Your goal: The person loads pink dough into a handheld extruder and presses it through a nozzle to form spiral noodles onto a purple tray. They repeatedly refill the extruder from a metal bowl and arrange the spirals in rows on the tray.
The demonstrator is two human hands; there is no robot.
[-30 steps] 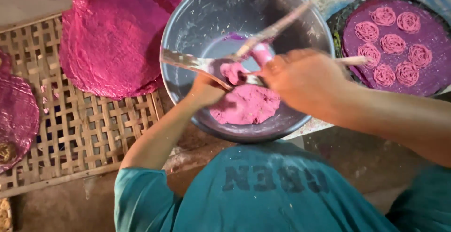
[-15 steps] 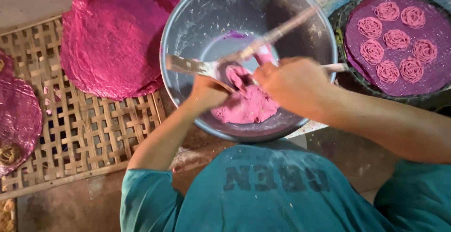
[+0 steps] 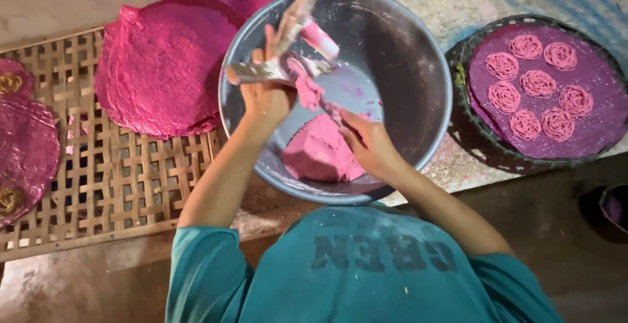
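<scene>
Left hand [image 3: 267,97] raised gripping press [image 3: 297,29]; right hand [image 3: 367,141] on dough [image 3: 319,156].

No packages, labels, signs or screens appear anywhere in this view. The only lettering is a line of dark, blocky printed characters across the chest of the person's teal shirt [image 3: 366,271], at the bottom of the frame.

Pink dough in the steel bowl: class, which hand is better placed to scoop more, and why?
Probably right: the right hand is beside the pink dough, while the left hand is raised, gripping a dough-smeared metal tool.
</scene>
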